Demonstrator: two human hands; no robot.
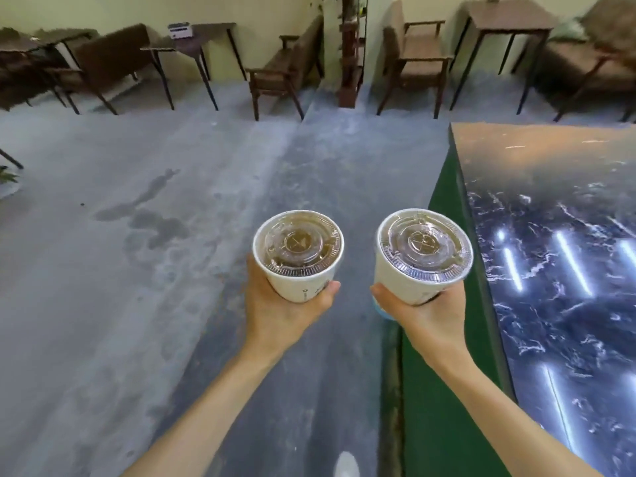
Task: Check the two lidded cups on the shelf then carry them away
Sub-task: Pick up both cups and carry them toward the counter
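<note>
I hold two white paper cups with clear plastic lids, one in each hand, out in front of me over the floor. The left cup (pixel 298 249) rests in my left hand (pixel 282 311), whose fingers wrap its lower wall. The right cup (pixel 424 251) sits in my right hand (pixel 418 316), gripped the same way from below. Both cups are upright and level, side by side with a gap between them. A brown drink shows through the left lid. No shelf is in view.
A dark marble-topped counter (pixel 557 256) with a green side (pixel 447 339) runs along my right. Grey concrete floor (pixel 137 270) with a damp stain lies ahead. Wooden chairs (pixel 278 70) and small tables (pixel 199 46) line the far wall. My white shoe (pixel 347 464) shows at the bottom.
</note>
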